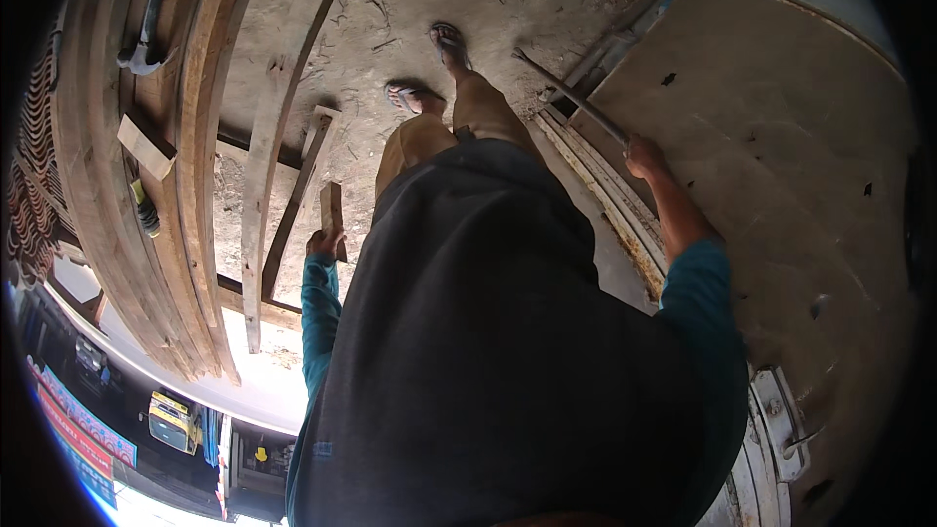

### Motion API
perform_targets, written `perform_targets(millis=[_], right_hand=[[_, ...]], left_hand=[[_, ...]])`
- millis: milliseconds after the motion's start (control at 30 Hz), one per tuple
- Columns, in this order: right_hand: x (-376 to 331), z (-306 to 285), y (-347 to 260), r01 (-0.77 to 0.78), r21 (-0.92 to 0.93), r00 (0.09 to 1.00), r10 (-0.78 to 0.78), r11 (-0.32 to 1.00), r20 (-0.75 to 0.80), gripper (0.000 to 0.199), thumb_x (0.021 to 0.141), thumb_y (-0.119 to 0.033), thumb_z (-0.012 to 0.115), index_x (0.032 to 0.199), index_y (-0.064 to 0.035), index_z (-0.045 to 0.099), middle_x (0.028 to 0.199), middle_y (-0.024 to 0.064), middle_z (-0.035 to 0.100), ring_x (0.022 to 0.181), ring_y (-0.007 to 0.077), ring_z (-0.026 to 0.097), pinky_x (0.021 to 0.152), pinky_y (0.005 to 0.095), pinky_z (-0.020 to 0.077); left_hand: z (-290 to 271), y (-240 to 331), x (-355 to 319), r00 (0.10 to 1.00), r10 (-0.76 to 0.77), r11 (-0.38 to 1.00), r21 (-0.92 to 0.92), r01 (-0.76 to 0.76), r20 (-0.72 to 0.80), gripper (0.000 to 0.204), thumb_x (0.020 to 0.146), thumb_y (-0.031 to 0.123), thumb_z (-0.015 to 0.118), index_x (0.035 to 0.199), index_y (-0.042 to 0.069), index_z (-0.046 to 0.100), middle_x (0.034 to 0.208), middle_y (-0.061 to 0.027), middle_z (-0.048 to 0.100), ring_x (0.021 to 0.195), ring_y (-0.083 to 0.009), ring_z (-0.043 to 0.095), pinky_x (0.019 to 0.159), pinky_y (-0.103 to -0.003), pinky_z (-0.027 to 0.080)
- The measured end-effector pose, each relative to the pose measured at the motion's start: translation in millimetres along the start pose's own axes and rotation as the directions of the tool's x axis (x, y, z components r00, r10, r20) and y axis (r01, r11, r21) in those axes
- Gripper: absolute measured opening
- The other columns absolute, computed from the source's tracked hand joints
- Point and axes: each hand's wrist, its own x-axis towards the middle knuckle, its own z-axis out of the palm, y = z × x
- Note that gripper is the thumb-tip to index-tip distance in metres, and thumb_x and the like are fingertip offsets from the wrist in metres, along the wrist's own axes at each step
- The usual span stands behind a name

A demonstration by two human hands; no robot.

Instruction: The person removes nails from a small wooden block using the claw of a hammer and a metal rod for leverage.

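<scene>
My left hand is closed round a short wooden block, down by my left side near a bench of planks. Out to the right, my right hand grips one end of a long dark bar. Its far tip, slightly flared, points forward over the ground near my right foot. On the planks at the left lies a claw hammer with its handle pointing away. A flat wood offcut and a tool with a yellow and black handle rest nearer to me.
Long wooden planks stand along my left, with a timber frame beside them. At my right is a large, worn brown panel with pale battens along its edge. Vehicles, including a yellow one, show beyond at the lower left.
</scene>
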Motion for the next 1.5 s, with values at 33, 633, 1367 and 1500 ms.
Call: perform_targets(millis=[33,633,1367,1500], right_hand=[[-0.3,10.8,5.6,0.013,0.019,0.998,-0.012,1.0,-0.063,0.033,0.098,-0.025,0.06,0.12,-0.0004,0.057,0.094,0.0221,0.068,0.091,0.0394,0.066,0.076,0.0513,0.0514],[19.8,102.6,8.8,0.021,0.054,0.984,-0.011,0.998,-0.177,0.026,0.094,-0.022,0.056,0.109,-0.0009,0.061,0.112,0.0213,0.065,0.107,0.0394,0.062,0.089,0.0547,0.0488],[-32.2,41.7,-51.2,0.13,0.155,0.845,-0.027,0.979,-0.535,0.05,0.087,-0.03,0.071,0.125,0.0004,0.06,0.12,0.0253,0.063,0.11,0.0398,0.062,0.093,0.0475,0.0507],[-23.4,3.4,-116.1,0.31,0.385,0.833,-0.052,0.869,-0.551,0.047,0.09,-0.028,0.067,0.126,0.002,0.059,0.121,0.0254,0.063,0.11,0.0389,0.063,0.093,0.0461,0.0501]], left_hand=[[-4.0,-1.9,6.0,1.0,0.023,1.0,0.018,-0.023,-0.019,0.07,0.074,0.054,0.077,0.108,-0.007,0.069,0.098,-0.0172,0.074,0.092,-0.0275,0.07,0.08,-0.037,0.054],[-53.6,94.0,19.7,0.937,0.327,0.874,0.415,-0.253,-0.119,0.059,0.075,0.056,0.072,0.1,0.003,0.073,0.087,-0.0164,0.072,0.084,-0.0264,0.066,0.075,-0.041,0.049],[-156.8,222.8,-191.7,0.191,0.802,0.421,0.309,-0.853,-0.566,0.057,0.069,0.021,0.082,0.117,-0.001,0.063,0.099,-0.0145,0.057,0.092,-0.0276,0.057,0.081,-0.037,0.047],[-227.9,210.6,-181.5,0.0,0.653,0.541,0.467,-0.7,-0.757,0.059,0.067,0.022,0.084,0.116,-0.002,0.063,0.104,-0.0177,0.06,0.097,-0.0327,0.06,0.085,-0.039,0.051]])
